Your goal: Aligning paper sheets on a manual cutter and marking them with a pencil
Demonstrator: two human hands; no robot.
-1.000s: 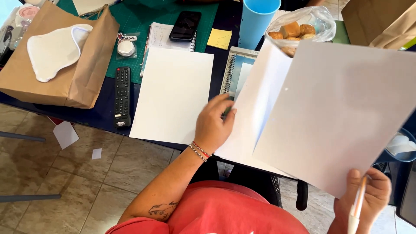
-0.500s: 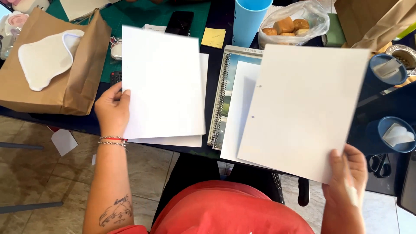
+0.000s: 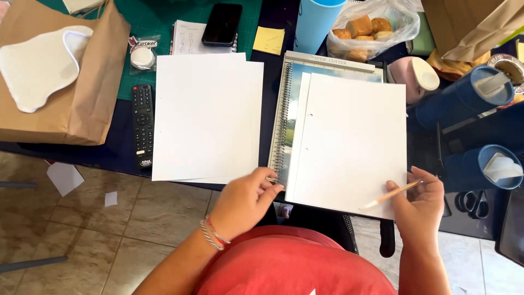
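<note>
Since the earlier frame, the loose white sheet has left the left hand and lies on the white paper stack left of the spiral-bound pad; that hand's grip now pinches the pad's near corner. Right hand holds a thin pencil over the punched white sheets, which overhang the dark surface's near edge; clutter crowds far and right.

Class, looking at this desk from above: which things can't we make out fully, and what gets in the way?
Head view only:
- Spiral pad: its page is covered by white sheets.
- Scissors: blades hidden, only the handles show.
- Left hand: fingertips tucked at the spiral, contact unclear.
- Brown bag: cut off by the top edge.
</note>
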